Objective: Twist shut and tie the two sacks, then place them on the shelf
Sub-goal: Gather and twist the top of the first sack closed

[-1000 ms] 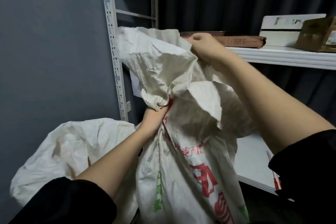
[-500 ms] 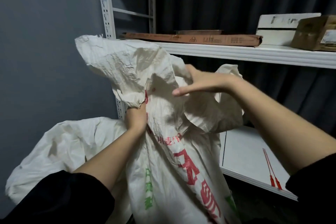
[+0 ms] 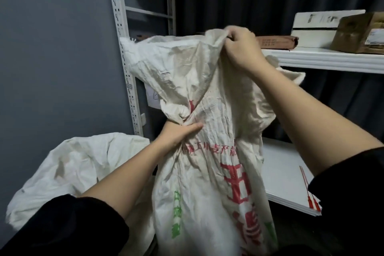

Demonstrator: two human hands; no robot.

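view: head-worn, 1 camera | faces: forward and down | range: close on sack, shelf behind

The printed sack runs off the bottom edge, so its base is unseen, and its folds hide the left hand's fingers. The second sack is partly covered by the left arm and the printed sack. The brown box is cut by the right edge; its label is too blurred to read.
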